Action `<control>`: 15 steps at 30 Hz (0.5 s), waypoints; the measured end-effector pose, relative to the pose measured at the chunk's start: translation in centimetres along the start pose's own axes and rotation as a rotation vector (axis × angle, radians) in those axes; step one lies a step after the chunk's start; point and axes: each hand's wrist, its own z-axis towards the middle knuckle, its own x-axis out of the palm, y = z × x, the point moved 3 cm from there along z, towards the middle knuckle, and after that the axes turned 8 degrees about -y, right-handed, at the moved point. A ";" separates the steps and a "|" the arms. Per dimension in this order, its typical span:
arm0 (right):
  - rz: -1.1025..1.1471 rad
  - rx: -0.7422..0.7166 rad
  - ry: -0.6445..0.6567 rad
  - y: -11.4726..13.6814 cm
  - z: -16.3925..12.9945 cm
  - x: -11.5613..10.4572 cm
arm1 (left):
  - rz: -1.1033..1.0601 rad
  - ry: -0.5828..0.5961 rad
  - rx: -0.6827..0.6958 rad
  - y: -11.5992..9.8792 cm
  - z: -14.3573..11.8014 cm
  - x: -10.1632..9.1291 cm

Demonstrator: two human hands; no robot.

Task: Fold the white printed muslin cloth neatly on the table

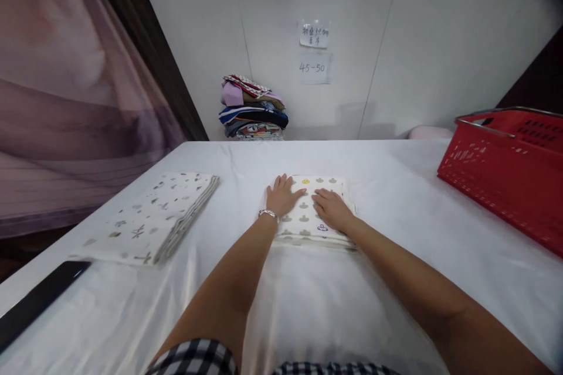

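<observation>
Going left to right: there's a dark flat strip at the near left edge of the desk, can't tell what it is, maybe a phone or a bar. Just past it lies a folded speckled cloth, laid square and flat with its stacked edges facing right, well apart from the hands.

In the middle sits the folded patterned cloth, cream with little grey shapes and one yellow one near the far edge. Both hands are flat on top of it with fingers spread and nothing gripped: left hand on its far left corner, with a bracelet on that wrist, and right hand just beside it, the two close together but not touching as far as I can see. Palms down like that looks to me like pressing the folds flat so the bundle stays neat.

Behind, against the wall, there's a pile of colourful folded clothes, with two paper notes taped above to the right. Far right, a red basket sits tilted on the desk, well clear. Nothing's between the hands and the cloth.
</observation>
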 end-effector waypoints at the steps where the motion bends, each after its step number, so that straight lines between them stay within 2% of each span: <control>1: -0.004 0.009 0.018 0.1 -0.1 -0.3 | -0.012 -0.004 -0.001 0.0 0.1 0.0; 4: 0.013 0.116 0.002 -0.4 -1.4 -1.6 | -0.073 0.000 -0.007 0.2 0.4 -0.1; 7: 0.132 0.339 -0.138 -2.3 -4.0 -2.5 | -0.165 0.035 -0.038 0.6 0.5 -0.6; 10: 0.384 0.632 -0.277 -4.5 -7.3 -2.3 | -0.220 0.029 -0.093 1.2 -0.1 -1.4; 12: 0.586 0.786 -0.341 -5.0 -9.0 -1.9 | -0.247 0.005 -0.149 1.7 -1.1 -2.0; 15: 0.852 0.876 -0.390 -4.4 -10.3 -1.7 | -0.278 0.005 -0.268 2.7 -3.2 -2.7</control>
